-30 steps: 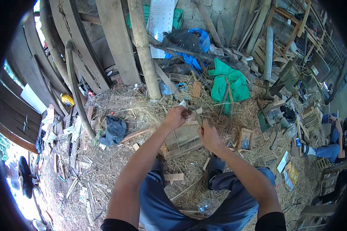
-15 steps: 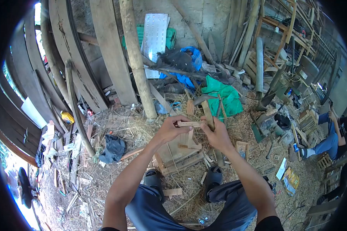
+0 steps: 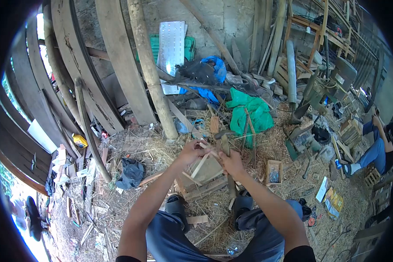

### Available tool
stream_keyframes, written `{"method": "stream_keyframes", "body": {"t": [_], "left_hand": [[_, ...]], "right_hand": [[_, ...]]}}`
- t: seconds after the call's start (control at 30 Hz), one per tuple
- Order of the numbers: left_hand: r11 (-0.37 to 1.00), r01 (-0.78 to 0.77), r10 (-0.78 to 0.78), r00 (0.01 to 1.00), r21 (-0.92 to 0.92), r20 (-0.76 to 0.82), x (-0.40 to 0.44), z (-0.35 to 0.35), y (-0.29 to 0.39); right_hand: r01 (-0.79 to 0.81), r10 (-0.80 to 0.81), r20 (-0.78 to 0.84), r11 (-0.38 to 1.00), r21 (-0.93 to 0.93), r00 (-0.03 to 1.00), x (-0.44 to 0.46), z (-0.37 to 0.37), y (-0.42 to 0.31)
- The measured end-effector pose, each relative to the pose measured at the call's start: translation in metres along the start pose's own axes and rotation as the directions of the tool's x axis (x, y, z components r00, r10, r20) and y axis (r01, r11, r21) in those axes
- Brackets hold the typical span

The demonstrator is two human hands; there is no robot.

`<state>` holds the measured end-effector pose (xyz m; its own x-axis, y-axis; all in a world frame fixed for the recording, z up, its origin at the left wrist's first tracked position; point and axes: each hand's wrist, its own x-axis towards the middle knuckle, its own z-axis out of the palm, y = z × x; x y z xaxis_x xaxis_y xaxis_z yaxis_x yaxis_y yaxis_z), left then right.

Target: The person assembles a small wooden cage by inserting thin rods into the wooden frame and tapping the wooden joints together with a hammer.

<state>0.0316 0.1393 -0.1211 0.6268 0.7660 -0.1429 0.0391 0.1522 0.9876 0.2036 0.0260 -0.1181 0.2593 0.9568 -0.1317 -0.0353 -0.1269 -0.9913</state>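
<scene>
My left hand (image 3: 190, 154) pinches the end of a small wooden piece (image 3: 203, 144) above a low wooden block (image 3: 209, 173). A thin pale strip (image 3: 200, 165) slants down just below those fingers; whether they hold it too, I cannot tell. My right hand (image 3: 233, 163) is closed round the handle of a hammer (image 3: 225, 144), its dark head up and its handle pointing down towards my right foot. The right fingertips come close to the wooden piece, and contact there is unclear.
A small wooden box (image 3: 274, 172) with metal bits lies right of the block. A green plastic sheet (image 3: 252, 111) and a leaning pole (image 3: 150, 74) stand ahead. A dark bag (image 3: 130, 173) lies left. Another person (image 3: 375, 150) sits far right.
The hammer has swung from a slant to nearly upright and lower, its head now in clearer view. The wooden piece has tilted from level, and my right hand has shifted left and down.
</scene>
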Motion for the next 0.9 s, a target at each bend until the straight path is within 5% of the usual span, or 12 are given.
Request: {"method": "stream_keyframes", "body": {"t": [0.03, 0.1, 0.23, 0.3, 0.4, 0.47, 0.5, 0.57, 0.6, 0.67, 0.9], "left_hand": [[0.985, 0.028, -0.037, 0.998, 0.173, 0.050, 0.004, -0.005, -0.010], [0.969, 0.084, -0.097, 0.994, 0.233, 0.046, 0.011, -0.012, -0.034], [0.896, 0.096, -0.108, 0.994, 0.434, 0.004, 0.030, -0.017, -0.085], [0.850, 0.095, -0.106, 0.994, 0.518, -0.008, 0.041, -0.016, -0.107], [0.815, 0.056, -0.011, 0.997, 0.576, -0.082, 0.051, -0.021, -0.126], [0.576, 0.021, 0.152, 0.980, 0.817, -0.132, 0.051, -0.020, -0.127], [0.579, 0.023, 0.146, 0.981, 0.815, -0.131, 0.047, -0.017, -0.120], [0.270, -0.195, 0.488, 0.872, 0.943, 0.041, 0.031, -0.013, -0.100], [0.272, -0.192, 0.483, 0.875, 0.943, 0.038, 0.026, -0.012, -0.098], [0.416, -0.171, 0.204, 0.975, 0.893, 0.091, 0.018, -0.007, -0.092], [0.325, -0.200, 0.237, 0.963, 0.924, 0.125, 0.023, -0.008, -0.126]], "right_hand": [[-0.105, 0.105, -0.041, 0.994, -0.006, 0.994, 0.000, 0.003, 0.011], [-0.228, 0.220, -0.104, 0.970, -0.083, 0.970, -0.003, 0.009, 0.026], [-0.281, 0.261, -0.105, 0.915, -0.288, 0.960, 0.007, 0.004, 0.062], [-0.039, 0.019, -0.038, 0.769, -0.638, 0.999, 0.014, 0.003, 0.077], [-0.175, 0.205, -0.032, 0.737, -0.653, 0.978, 0.014, 0.009, 0.069], [-0.124, 0.161, -0.010, 0.716, -0.687, 0.987, 0.014, 0.010, 0.067], [-0.075, 0.115, 0.008, 0.697, -0.714, 0.993, 0.012, 0.010, 0.067], [-0.126, 0.184, 0.010, 0.708, -0.695, 0.983, 0.013, 0.008, 0.058], [-0.171, 0.243, 0.012, 0.717, -0.676, 0.970, 0.013, 0.007, 0.055], [-0.103, 0.167, 0.017, 0.680, -0.726, 0.986, 0.014, 0.006, 0.062], [-0.039, 0.142, 0.083, 0.693, -0.720, 0.986, 0.004, 0.010, 0.042]]}}
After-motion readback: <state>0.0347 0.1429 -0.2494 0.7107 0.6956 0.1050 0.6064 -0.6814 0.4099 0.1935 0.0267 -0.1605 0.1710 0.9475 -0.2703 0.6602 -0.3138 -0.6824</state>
